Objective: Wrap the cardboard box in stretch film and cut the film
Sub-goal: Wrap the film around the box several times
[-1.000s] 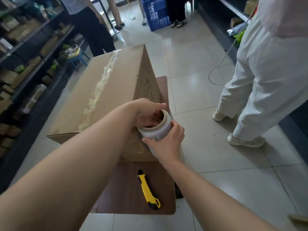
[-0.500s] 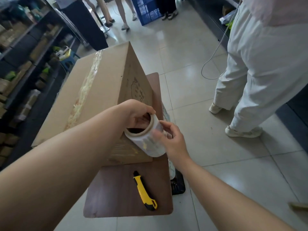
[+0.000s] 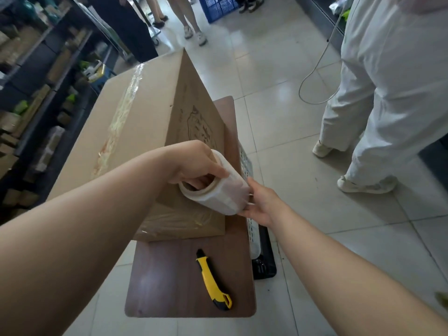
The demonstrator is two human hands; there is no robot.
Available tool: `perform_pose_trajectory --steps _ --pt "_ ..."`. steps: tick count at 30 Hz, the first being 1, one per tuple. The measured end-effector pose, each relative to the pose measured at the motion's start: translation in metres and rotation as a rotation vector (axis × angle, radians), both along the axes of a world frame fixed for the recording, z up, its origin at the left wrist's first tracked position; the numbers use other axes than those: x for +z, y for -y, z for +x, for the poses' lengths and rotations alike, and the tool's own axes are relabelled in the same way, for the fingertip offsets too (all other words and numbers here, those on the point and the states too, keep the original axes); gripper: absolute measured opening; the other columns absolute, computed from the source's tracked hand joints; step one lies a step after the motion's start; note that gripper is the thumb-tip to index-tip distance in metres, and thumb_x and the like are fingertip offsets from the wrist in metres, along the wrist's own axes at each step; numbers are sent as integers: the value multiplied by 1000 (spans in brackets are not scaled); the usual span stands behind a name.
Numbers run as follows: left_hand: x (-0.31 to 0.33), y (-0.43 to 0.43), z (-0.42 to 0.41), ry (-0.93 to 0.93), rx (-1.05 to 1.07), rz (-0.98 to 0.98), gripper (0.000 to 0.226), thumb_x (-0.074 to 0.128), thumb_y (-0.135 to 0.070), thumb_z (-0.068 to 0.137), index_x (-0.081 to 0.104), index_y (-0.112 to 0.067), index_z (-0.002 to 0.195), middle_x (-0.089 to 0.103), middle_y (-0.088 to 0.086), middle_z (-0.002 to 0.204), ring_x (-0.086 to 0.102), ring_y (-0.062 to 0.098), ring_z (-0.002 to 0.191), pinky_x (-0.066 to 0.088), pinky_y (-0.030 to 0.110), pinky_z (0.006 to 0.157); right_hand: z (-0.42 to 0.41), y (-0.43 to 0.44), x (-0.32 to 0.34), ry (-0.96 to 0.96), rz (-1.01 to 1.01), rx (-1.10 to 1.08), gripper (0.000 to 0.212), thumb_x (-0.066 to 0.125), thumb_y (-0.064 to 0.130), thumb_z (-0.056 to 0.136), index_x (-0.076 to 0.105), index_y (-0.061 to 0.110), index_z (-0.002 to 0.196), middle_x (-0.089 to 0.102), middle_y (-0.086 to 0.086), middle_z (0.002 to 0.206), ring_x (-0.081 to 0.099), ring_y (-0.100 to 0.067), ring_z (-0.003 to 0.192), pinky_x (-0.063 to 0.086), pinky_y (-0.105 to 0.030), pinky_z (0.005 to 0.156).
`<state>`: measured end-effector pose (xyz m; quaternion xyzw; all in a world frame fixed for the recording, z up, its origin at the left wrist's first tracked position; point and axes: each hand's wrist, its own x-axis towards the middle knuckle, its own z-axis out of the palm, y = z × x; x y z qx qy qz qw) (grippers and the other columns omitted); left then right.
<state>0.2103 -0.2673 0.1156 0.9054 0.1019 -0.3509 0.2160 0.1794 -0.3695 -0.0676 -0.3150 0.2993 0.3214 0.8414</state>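
A large cardboard box (image 3: 145,112) stands on a small brown table (image 3: 169,282), with a strip of clear film along its top and some film low on its near face. A roll of stretch film (image 3: 218,192) hangs in front of the box's near right corner. My left hand (image 3: 194,163) grips the roll's upper end, fingers inside the core. My right hand (image 3: 261,204) cups the roll's lower right end. A yellow and black utility knife (image 3: 213,280) lies on the table near me.
A person in white clothes (image 3: 388,93) stands close on the right, with a cable on the tiled floor beside them. Dark shelves (image 3: 36,93) with goods line the left. More people and a blue crate (image 3: 218,6) are at the far end.
The roll has tipped from upright to slanting, its lower end swung right and down. My right hand slid from the roll's front to its lower right end. The view shifted slightly.
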Motion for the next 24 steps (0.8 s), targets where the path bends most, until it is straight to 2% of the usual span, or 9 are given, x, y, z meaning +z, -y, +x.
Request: perform_pose_trajectory --steps 5,7,9,10,14,16,19,21,24 --pt "1 -1 13 -19 -71 89 35 76 -28 79 60 -17 50 57 -11 42 53 2 36 44 18 50 8 1 -7 -62 130 -26 29 50 36 98 53 14 117 58 -14 109 61 -34 103 52 -56 88" --pt "-1 0 17 -68 44 -29 25 73 -32 82 68 -12 68 69 -3 61 65 6 51 53 21 55 9 0 -12 -58 177 -74 25 48 34 99 55 15 113 59 -14 108 61 -33 101 54 -53 84" --pt "-5 2 22 -88 213 -120 45 67 -46 83 68 -3 97 73 12 91 72 23 79 59 34 73 9 -3 -16 -60 229 -139 22 47 32 100 56 15 110 58 -15 110 60 -34 105 53 -52 85" --pt "-9 3 27 -76 285 -127 53 65 -50 82 66 -2 103 72 15 97 71 27 84 59 37 77 9 -4 -18 -62 254 -163 23 47 32 100 55 15 112 58 -16 114 58 -35 109 52 -52 87" --pt "-15 15 39 -21 327 -84 40 63 -43 87 64 -4 96 67 11 86 65 24 75 55 33 74 16 -9 -25 -39 321 -201 33 44 32 101 51 12 127 57 -18 122 58 -34 114 52 -50 89" --pt "-15 19 46 -40 285 -74 31 62 -37 90 62 -6 96 66 7 80 64 19 69 53 30 68 23 -8 -28 -25 302 -195 35 40 25 102 49 7 131 57 -19 124 57 -34 115 50 -47 95" --pt "-12 20 52 -10 74 40 34 61 -35 91 62 -2 98 67 -4 68 60 1 61 45 15 44 38 -4 -31 -15 230 -171 40 36 12 98 44 -2 135 58 -21 116 59 -30 101 49 -39 92" --pt "-11 17 58 22 -123 183 43 65 -42 86 61 1 89 60 -3 55 57 5 49 43 19 55 49 -1 -30 -5 192 -161 40 35 11 97 46 -2 133 59 -19 110 60 -26 93 55 -36 77" --pt "-8 10 69 0 -272 310 33 70 -45 79 68 -11 80 57 0 73 52 17 67 43 30 75 67 5 -23 38 172 -128 37 35 27 102 56 7 125 64 -14 112 64 -24 94 57 -33 65"
